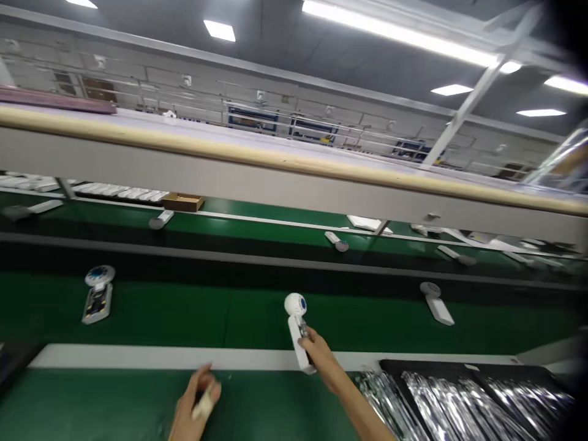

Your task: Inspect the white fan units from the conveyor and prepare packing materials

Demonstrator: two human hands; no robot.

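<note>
My right hand (319, 354) grips a white handheld device (297, 324) by its handle; its round head with a blue centre points away, out over the near edge of the green conveyor belt (229, 318). My left hand (195, 404) hovers low over the green work surface (92, 404), fingers curled around a small pale part (204, 404). What that part is cannot be made out.
Two similar devices lie on the near belt, an open one at the left (97, 295) and one at the right (436, 303). More lie on the far belt (337, 242). A black tray with silvery foil bags (459, 392) sits at lower right. A long shelf beam (294, 177) runs overhead.
</note>
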